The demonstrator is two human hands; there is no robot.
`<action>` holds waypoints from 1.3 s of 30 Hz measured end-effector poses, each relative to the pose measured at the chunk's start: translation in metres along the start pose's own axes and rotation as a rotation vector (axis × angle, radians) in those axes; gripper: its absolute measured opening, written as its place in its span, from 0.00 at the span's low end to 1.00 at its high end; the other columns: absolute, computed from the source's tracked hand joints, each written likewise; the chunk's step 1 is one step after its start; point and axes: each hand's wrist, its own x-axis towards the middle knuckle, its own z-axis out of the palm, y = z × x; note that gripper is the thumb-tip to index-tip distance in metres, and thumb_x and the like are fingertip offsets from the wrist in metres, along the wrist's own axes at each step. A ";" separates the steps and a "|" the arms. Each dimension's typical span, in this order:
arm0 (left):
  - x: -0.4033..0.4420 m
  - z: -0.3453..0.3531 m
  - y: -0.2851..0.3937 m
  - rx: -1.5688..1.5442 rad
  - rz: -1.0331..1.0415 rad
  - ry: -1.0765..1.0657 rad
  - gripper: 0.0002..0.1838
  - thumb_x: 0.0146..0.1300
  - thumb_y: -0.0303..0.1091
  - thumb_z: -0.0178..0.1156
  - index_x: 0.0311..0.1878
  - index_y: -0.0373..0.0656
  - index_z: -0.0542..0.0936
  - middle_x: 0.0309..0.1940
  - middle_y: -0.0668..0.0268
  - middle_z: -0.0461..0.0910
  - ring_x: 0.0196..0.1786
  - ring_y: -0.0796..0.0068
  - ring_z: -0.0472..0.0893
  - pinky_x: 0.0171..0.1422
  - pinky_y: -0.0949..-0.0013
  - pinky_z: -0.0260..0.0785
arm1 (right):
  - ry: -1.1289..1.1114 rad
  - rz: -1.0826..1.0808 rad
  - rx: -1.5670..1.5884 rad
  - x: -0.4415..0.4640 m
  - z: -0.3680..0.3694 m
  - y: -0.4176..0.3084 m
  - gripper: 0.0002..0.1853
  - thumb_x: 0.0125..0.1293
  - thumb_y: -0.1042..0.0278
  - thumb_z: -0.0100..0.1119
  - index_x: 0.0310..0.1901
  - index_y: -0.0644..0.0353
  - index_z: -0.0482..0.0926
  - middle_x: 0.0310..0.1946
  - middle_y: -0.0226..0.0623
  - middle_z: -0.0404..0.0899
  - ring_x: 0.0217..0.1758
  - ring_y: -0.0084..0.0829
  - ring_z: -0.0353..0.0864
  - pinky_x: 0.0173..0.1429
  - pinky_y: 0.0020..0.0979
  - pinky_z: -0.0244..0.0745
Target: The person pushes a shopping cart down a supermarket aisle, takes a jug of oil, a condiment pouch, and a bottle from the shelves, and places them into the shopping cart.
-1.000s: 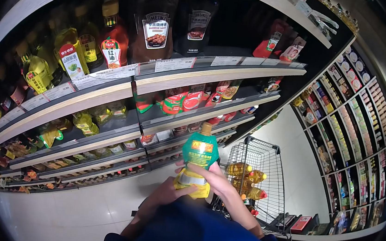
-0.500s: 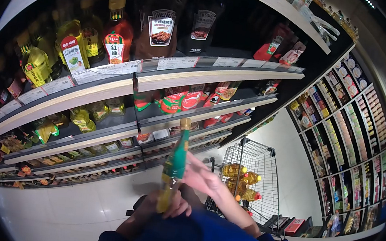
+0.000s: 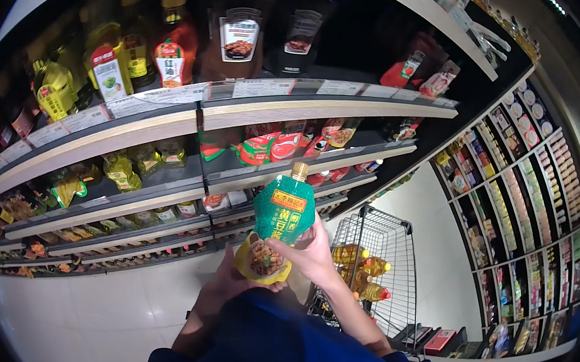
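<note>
A green and yellow sauce pouch (image 3: pixel 282 219) with a gold cap stands nearly upright in front of my body, its front label with a picture of beans facing me. My right hand (image 3: pixel 311 254) grips its right side, the thumb across the front. At the lower left, my left hand (image 3: pixel 230 278) holds the pouch's bottom, with part of its fingers hidden behind the pouch.
Shelves (image 3: pixel 338 116) with sauce bottles and red pouches run across the front and left. A shopping cart (image 3: pixel 401 261) holding several oil bottles (image 3: pixel 374 266) is at the right. Farther right are more stocked shelves (image 3: pixel 546 206).
The pouch was turned in my hands, from its back through its narrow edge to its front label. Both hands have shifted their hold on it.
</note>
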 end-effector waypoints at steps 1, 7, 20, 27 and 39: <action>-0.002 0.010 0.003 0.234 0.027 0.037 0.50 0.64 0.70 0.52 0.76 0.41 0.55 0.62 0.41 0.72 0.58 0.40 0.79 0.62 0.39 0.71 | 0.017 -0.011 -0.066 -0.002 -0.002 0.000 0.36 0.60 0.82 0.70 0.68 0.63 0.63 0.56 0.35 0.79 0.57 0.24 0.81 0.61 0.29 0.78; -0.009 0.021 -0.004 0.513 0.052 0.321 0.37 0.64 0.27 0.61 0.74 0.36 0.58 0.65 0.54 0.73 0.65 0.60 0.77 0.71 0.60 0.70 | 0.014 0.024 -0.011 -0.023 -0.029 0.018 0.27 0.69 0.72 0.66 0.67 0.60 0.70 0.55 0.29 0.80 0.55 0.19 0.78 0.56 0.25 0.78; 0.013 -0.022 -0.006 1.024 -0.291 0.401 0.32 0.69 0.32 0.62 0.73 0.34 0.65 0.64 0.58 0.75 0.64 0.70 0.75 0.71 0.67 0.64 | 0.298 0.409 0.164 -0.084 -0.098 0.055 0.21 0.73 0.47 0.59 0.53 0.57 0.83 0.32 0.27 0.83 0.23 0.17 0.78 0.28 0.21 0.76; 0.061 -0.010 -0.031 1.036 -0.529 0.256 0.30 0.72 0.32 0.60 0.73 0.33 0.65 0.65 0.60 0.75 0.65 0.73 0.74 0.70 0.71 0.63 | 0.353 0.461 0.049 -0.107 -0.152 0.065 0.21 0.75 0.49 0.57 0.47 0.61 0.86 0.29 0.28 0.84 0.21 0.16 0.78 0.27 0.21 0.74; 0.094 -0.043 -0.038 1.255 -0.625 0.149 0.18 0.77 0.37 0.54 0.63 0.37 0.76 0.47 0.60 0.85 0.55 0.72 0.82 0.63 0.71 0.70 | 0.805 0.641 -0.988 -0.198 -0.296 0.107 0.18 0.65 0.52 0.63 0.32 0.63 0.85 0.23 0.52 0.81 0.29 0.50 0.84 0.37 0.48 0.78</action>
